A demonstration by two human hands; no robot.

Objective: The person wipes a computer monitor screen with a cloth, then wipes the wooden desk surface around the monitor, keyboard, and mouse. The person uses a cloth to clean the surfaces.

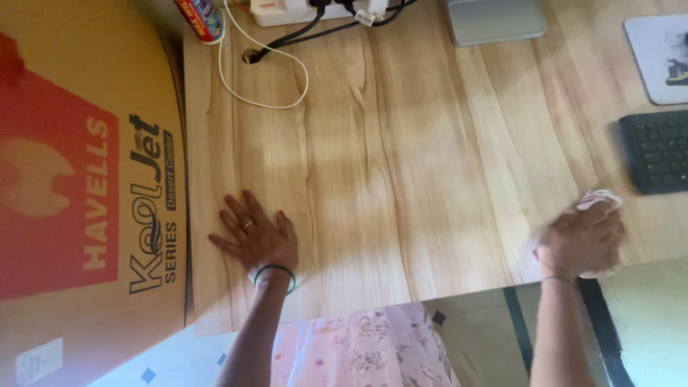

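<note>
My left hand [254,233] lies flat on the light wooden desk [416,158], fingers spread, a ring on one finger and a green bangle at the wrist. It holds nothing. My right hand [582,240] is near the desk's front edge on the right, closed around a crumpled white cloth [598,199] that sticks out past the fingers. The hand looks blurred. It presses the cloth against the desk surface.
A large cardboard box [86,193] with a red panel stands left of the desk. At the back are a white power strip [315,10] with cables, a spray can [201,18] and a grey monitor base [494,20]. A black keyboard [658,150] and mouse pad [659,54] lie at right.
</note>
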